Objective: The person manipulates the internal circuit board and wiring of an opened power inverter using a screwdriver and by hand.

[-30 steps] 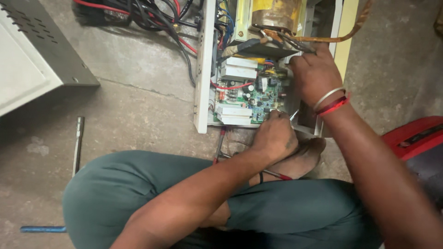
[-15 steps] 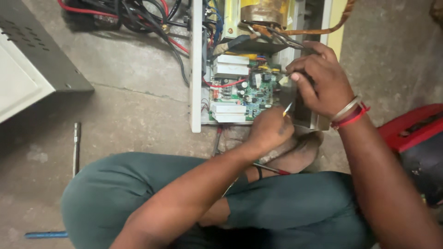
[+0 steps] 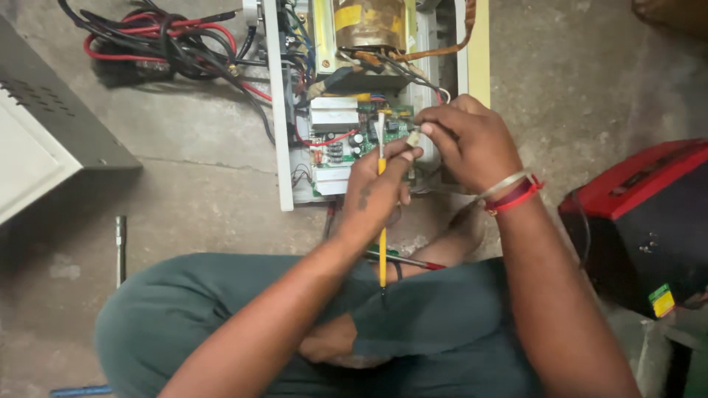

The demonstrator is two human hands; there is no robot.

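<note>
Head view: risk is judged first. A slip of the yellow-handled tool (image 3: pixel 381 214) across the green circuit board (image 3: pixel 359 136) could bridge neighbouring parts or scratch a track, since its tip is held among closely packed components; this would be caused by a loose grip or by a jolt to the forearm, which is unsupported above the knee. Loose wires (image 3: pixel 409 70) running under the large wound coil (image 3: pixel 369 22) at the far end of the open white chassis (image 3: pixel 279 118) could be snagged by either hand. The small pale part (image 3: pixel 413 138) pinched at the board's right edge could be dropped into the chassis if the pinch is relaxed.

Left hand (image 3: pixel 380 191): fingers are closed around the tool's shaft, which is held roughly upright in the picture, tip toward the board and handle end toward the lap. Right hand (image 3: pixel 472 144): thumb and fingertips are pressed together on the small pale part, just right of the tool's tip; the remaining fingers are curled. Bangles and a red thread are worn on this wrist.

Surroundings: a tangle of red and black cables (image 3: pixel 162 40) lies far left, a grey metal cover (image 3: pixel 51 133) at left, a red and black case (image 3: pixel 641 221) at right, and a metal rod (image 3: pixel 120 247) on the concrete floor near left
</note>
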